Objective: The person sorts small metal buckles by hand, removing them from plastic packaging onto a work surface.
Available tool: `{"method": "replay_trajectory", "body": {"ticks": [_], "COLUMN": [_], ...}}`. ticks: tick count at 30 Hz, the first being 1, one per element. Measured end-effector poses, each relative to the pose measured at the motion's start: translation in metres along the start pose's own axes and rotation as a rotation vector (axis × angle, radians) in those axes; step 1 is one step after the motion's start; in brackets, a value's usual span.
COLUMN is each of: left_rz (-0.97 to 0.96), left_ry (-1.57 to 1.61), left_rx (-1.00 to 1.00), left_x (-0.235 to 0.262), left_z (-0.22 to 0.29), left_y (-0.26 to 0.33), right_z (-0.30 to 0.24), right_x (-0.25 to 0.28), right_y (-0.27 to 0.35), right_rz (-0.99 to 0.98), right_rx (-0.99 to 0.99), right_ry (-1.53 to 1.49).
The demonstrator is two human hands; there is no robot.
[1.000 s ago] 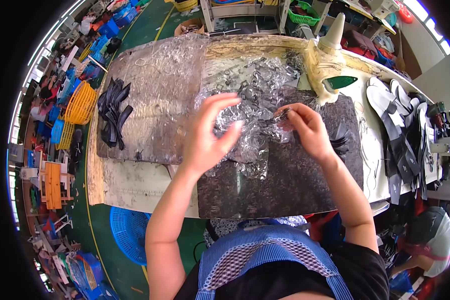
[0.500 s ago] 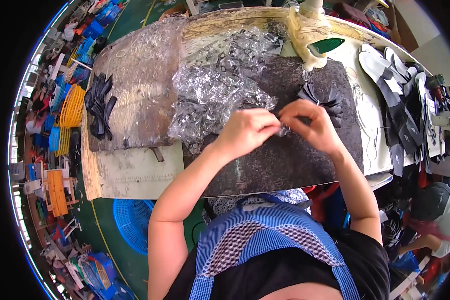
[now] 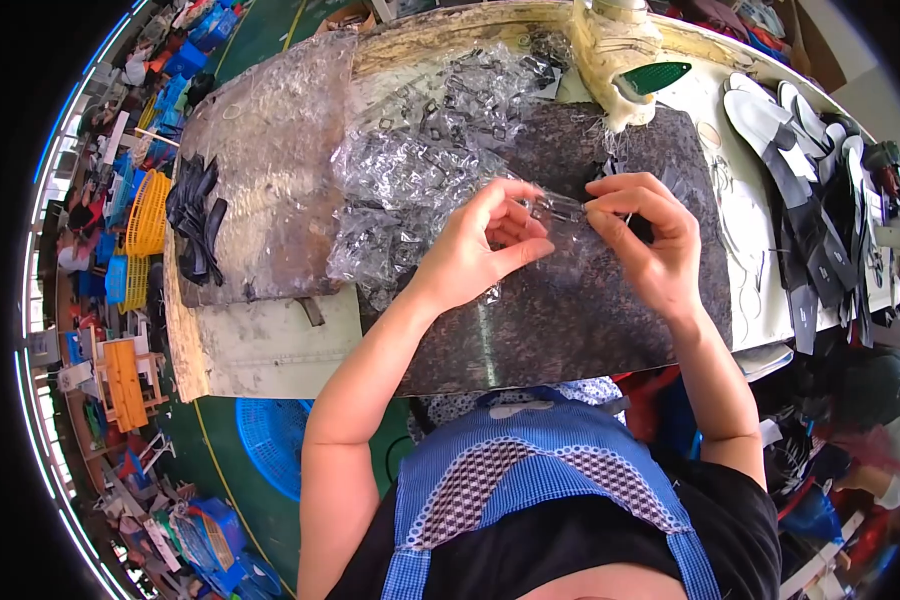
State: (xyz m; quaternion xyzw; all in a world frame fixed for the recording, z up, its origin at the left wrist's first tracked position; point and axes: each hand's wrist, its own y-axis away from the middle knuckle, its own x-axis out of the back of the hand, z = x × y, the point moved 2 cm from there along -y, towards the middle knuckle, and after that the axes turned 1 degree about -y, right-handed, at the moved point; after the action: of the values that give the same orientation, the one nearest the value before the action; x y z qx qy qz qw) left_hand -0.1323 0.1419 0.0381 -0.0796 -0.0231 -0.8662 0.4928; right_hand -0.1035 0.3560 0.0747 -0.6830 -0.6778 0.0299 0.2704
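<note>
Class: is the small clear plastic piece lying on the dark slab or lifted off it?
Lifted: the clear plastic piece is pinched between left hand and right hand above the dark slab.

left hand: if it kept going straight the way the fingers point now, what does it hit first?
The left hand points right, toward the right hand. First in line is the small clear plastic piece it already pinches; right behind it, the right hand's fingers. Depth is hard to judge.

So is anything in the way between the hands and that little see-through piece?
No. The left hand and right hand both pinch the small clear plastic piece between them, above the dark stone slab. The clear plastic pile lies off to the left.
</note>
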Motion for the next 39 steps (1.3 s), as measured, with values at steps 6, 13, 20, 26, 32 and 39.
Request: {"method": "replay_trajectory", "body": {"ticks": [6, 13, 20, 26, 32, 39], "left_rz": [0.024, 0.272, 0.259, 0.268, 0.244, 0.282], "left_ry": [-0.352, -0.802, -1.079, -0.163, 0.356, 0.661], "left_rx": [0.010, -0.333, -0.462, -0.012, 0.070, 0.015], "left_x": [-0.005, 0.003, 0.011, 0.042, 0.042, 0.024], "left_z": [-0.005, 0.007, -0.005, -0.003, 0.005, 0.008], "left_y": [0.000, -0.003, -0.023, -0.025, -0.026, -0.016], "right_z": [0.002, 0.004, 0.008, 0.002, 0.015, 0.005], "right_x": [0.006, 0.016, 0.016, 0.013, 0.008, -0.027], "right_y": [-0.003, 0.002, 0.001, -0.009, -0.026, -0.032], "right_rz": [-0.084, 0.006, 0.029, 0.038, 0.115, -0.257], "right_rx": [0.207, 0.341, 0.288, 0.302, 0.056, -0.326], "right_ry": [0.268, 0.392, 0.361, 0.356, -0.041, -0.273]}}
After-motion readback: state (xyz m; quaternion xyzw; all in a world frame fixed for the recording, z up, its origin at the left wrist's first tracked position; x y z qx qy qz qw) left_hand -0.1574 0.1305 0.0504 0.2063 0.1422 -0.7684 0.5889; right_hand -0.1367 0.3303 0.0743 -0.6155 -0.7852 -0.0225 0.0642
